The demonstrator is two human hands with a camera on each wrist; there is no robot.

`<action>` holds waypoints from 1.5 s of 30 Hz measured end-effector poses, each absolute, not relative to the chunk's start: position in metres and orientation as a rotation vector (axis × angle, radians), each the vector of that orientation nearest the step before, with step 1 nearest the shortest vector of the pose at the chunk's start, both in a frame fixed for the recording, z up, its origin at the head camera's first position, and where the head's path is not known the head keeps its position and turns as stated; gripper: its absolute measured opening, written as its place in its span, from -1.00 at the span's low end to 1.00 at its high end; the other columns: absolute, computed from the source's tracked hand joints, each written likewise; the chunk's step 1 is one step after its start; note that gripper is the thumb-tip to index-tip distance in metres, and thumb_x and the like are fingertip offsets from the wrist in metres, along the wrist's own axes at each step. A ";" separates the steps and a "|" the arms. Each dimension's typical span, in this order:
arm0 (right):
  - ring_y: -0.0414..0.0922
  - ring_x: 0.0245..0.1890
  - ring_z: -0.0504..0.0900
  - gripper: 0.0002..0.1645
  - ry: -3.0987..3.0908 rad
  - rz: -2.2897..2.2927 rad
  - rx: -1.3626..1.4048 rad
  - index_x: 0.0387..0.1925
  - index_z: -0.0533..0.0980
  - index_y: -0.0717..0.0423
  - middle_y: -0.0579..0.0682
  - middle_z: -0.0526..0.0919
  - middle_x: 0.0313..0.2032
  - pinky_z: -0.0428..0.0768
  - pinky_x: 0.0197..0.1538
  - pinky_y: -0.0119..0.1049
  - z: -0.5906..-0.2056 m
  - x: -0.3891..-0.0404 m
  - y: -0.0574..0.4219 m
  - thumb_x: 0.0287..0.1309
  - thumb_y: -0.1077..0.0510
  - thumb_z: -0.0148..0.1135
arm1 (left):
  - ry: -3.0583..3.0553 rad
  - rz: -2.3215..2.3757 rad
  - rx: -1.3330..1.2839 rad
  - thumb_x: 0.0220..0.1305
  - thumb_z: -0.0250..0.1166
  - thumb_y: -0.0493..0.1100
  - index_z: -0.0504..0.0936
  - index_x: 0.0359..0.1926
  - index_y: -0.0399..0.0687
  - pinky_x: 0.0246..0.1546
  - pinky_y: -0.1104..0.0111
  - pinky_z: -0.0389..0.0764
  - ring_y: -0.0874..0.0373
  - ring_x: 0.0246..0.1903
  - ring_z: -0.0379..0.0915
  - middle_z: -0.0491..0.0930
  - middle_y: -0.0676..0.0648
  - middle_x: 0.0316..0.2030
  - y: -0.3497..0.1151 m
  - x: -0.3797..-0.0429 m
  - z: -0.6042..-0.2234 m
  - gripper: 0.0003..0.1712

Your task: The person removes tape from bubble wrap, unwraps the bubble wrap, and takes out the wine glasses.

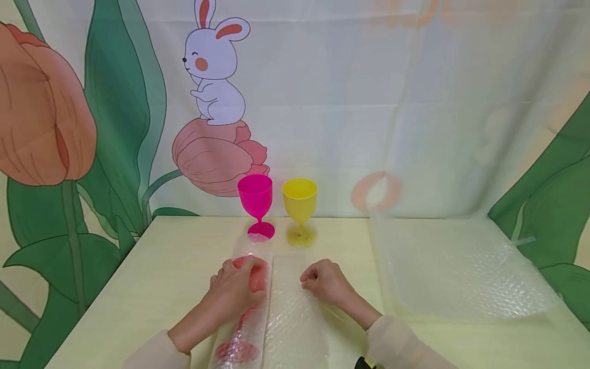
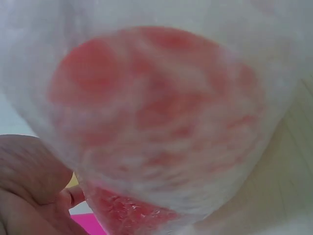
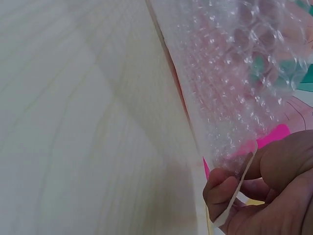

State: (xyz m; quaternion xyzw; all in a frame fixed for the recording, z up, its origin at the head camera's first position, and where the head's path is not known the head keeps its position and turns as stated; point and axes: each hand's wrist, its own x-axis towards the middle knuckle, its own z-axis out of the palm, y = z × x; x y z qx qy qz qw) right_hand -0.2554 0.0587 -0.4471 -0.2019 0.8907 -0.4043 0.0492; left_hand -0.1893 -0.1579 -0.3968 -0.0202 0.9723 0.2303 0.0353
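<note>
A red goblet (image 1: 237, 352) lies on its side, rolled in clear bubble wrap (image 1: 295, 312), its base toward the near edge. My left hand (image 1: 228, 294) grips the wrapped bowl, thumb on one side and fingers on the other. In the left wrist view the red goblet (image 2: 161, 103) shows blurred through the plastic. A flat part of the wrap extends to the right of the roll. My right hand (image 1: 329, 282) pinches its edge; in the right wrist view, the bubble wrap (image 3: 234, 63) rises from between thumb and fingers.
A pink goblet (image 1: 255, 197) and a yellow goblet (image 1: 300, 202) stand upright at the back of the table (image 1: 152, 287). Another bubble wrap sheet (image 1: 461, 277) lies at the right. A printed cloth (image 1: 369, 102) hangs behind. Something small and black (image 1: 361, 363) shows at the near edge.
</note>
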 end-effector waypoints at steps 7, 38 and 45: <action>-0.23 -0.52 0.40 -0.91 2.707 -1.247 -0.632 -0.43 0.72 0.21 -0.13 0.62 -0.53 0.38 -0.45 -0.43 -0.449 -0.256 0.062 0.12 0.40 0.39 | 3.019 0.753 -0.067 0.11 0.52 -0.17 0.51 0.27 -0.05 -0.09 -0.11 0.66 -0.42 0.27 0.18 0.08 -0.49 0.37 -0.166 -0.188 -0.396 -0.32; -0.26 -0.56 0.38 -0.89 2.679 -1.287 -0.615 -0.45 0.71 0.23 -0.15 0.59 -0.58 0.35 -0.47 -0.44 -0.457 -0.255 0.072 0.10 0.43 0.36 | 2.938 0.754 -0.080 0.13 0.57 -0.12 0.50 0.26 0.10 0.06 -0.13 0.52 -0.21 0.09 0.40 0.32 -0.36 0.19 -0.179 -0.184 -0.399 -0.31; -0.25 -0.54 0.42 -0.90 2.687 -1.267 -0.607 -0.44 0.71 0.22 -0.14 0.62 -0.54 0.39 -0.46 -0.44 -0.457 -0.254 0.075 0.11 0.41 0.36 | 2.938 0.783 -0.103 0.08 0.58 -0.18 0.45 0.31 0.02 0.08 -0.18 0.58 -0.45 0.28 0.23 0.04 -0.49 0.42 -0.182 -0.185 -0.400 -0.22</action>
